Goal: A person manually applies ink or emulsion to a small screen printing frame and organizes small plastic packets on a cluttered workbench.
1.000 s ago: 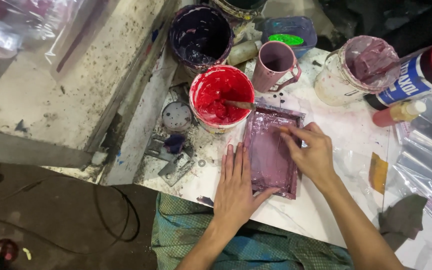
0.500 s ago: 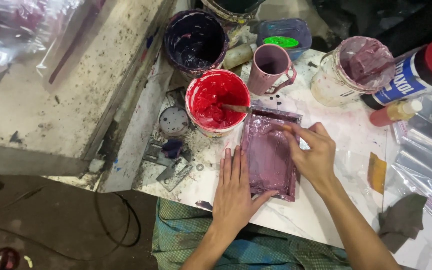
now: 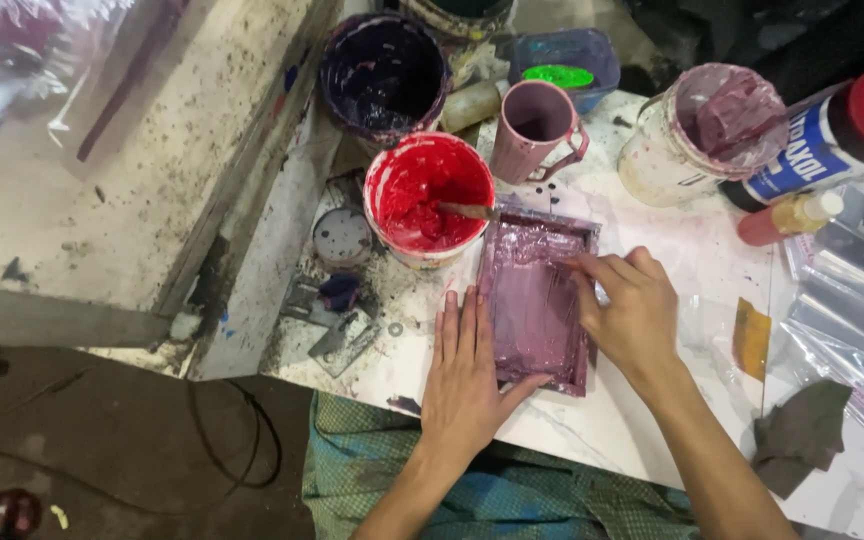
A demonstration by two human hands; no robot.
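Observation:
A small framed printing screen (image 3: 532, 300), smeared with purple ink, lies flat on the white table (image 3: 692, 260). My left hand (image 3: 467, 375) presses flat on the table against the frame's left and near edge, thumb across the frame's corner. My right hand (image 3: 624, 315) rests on the frame's right side, its fingers pinched on a small scraper whose tip touches the inked mesh. A red tub of red ink (image 3: 428, 195) with a stick in it stands just beyond the frame's far left corner.
Behind stand a dark purple bucket (image 3: 382, 70), a pink mug (image 3: 537, 130), a blue box with green ink (image 3: 564, 60), a purple-stained tub (image 3: 702, 135), a red-capped bottle (image 3: 832, 130) and a small dropper bottle (image 3: 787, 218). Clear plastic bags (image 3: 852, 310) and a grey rag (image 3: 800, 435) lie right.
The view has shifted slightly. My right hand has slid a little toward the frame's far right edge; my left hand stays planted.

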